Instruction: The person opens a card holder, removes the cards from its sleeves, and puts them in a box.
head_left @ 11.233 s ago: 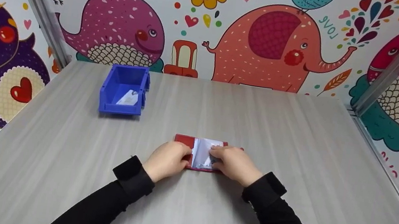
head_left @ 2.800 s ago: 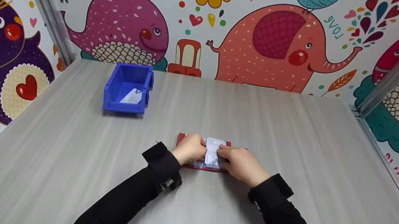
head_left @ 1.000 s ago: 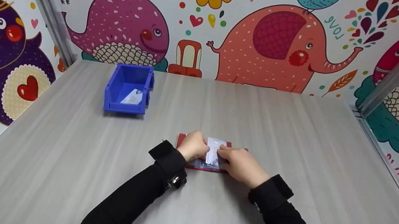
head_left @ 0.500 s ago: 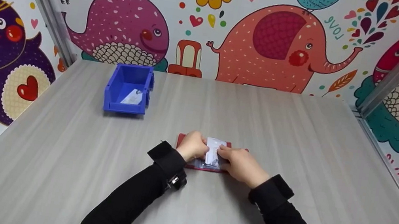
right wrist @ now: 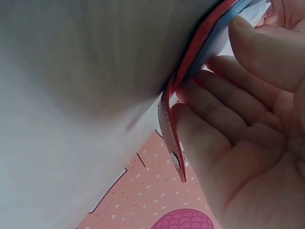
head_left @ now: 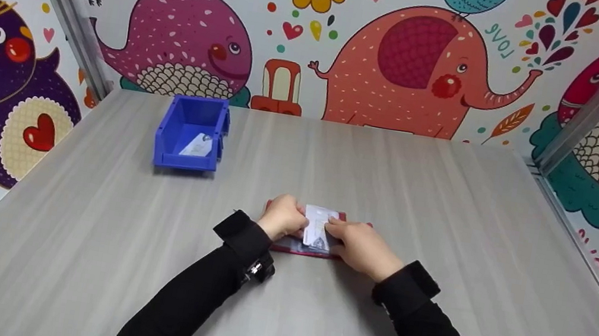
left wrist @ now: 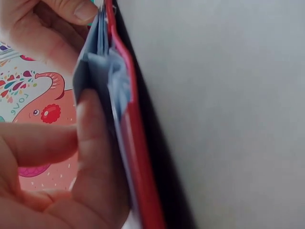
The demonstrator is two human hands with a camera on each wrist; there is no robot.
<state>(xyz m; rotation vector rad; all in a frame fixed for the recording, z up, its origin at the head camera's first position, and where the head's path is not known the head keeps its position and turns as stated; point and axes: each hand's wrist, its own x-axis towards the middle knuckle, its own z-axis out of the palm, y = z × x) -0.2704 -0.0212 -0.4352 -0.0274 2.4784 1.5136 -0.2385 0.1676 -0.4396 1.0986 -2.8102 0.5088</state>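
A red card holder (head_left: 315,255) lies spread on the table, with clear bluish sleeves (left wrist: 102,64) inside. On its right half is a white card (head_left: 317,228), its lower edge slightly lifted in the head view. My left hand (head_left: 284,216) pinches the card's left edge, one finger reaching into the gap beside the sleeves in the left wrist view. My right hand (head_left: 364,247) grips the holder's right side, thumb over the card and sleeves, fingers at the red cover (right wrist: 198,43). A snap strap (right wrist: 167,124) sticks out past those fingers. The holder's left half is mostly hidden.
A blue bin (head_left: 191,133) with a white card (head_left: 198,145) in it stands at the back left of the table (head_left: 423,181). Printed wall panels (head_left: 297,29) enclose the back and sides.
Since 11.2 s ago my left hand has gone from the left cover to the card, now on top. In the last half second it shifts slightly left with the card's edge; my right hand stays.
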